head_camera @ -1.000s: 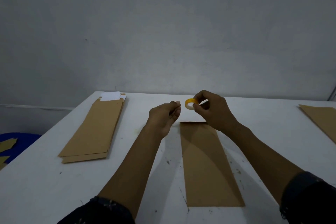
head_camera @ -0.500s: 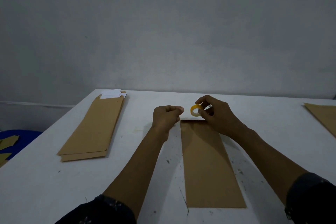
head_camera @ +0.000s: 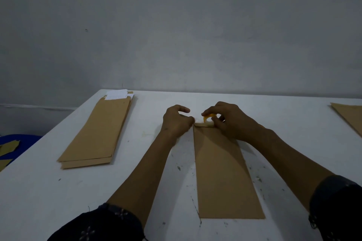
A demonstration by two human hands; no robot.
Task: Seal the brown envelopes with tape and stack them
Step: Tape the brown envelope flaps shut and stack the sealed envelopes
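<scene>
A long brown envelope (head_camera: 223, 172) lies lengthwise on the white table (head_camera: 137, 188) in front of me. My right hand (head_camera: 229, 121) pinches a small yellow tape roll (head_camera: 208, 118) just above the envelope's far end. A pale strip of tape (head_camera: 203, 124) runs along that far edge. My left hand (head_camera: 176, 121) holds the strip's free end at the envelope's far left corner, fingertips pressed together. A pile of brown envelopes (head_camera: 100, 133) lies at the left, with white paper (head_camera: 117, 95) sticking out of its far end.
Another brown envelope (head_camera: 350, 117) lies at the table's right edge, partly cut off. A blue container (head_camera: 13, 143) with brown scraps sits below the table's left edge. A grey wall stands right behind the table.
Both hands have come down from above the table to the envelope's far end. The tape roll has dropped with them, and the strip now lies along the envelope's edge.
</scene>
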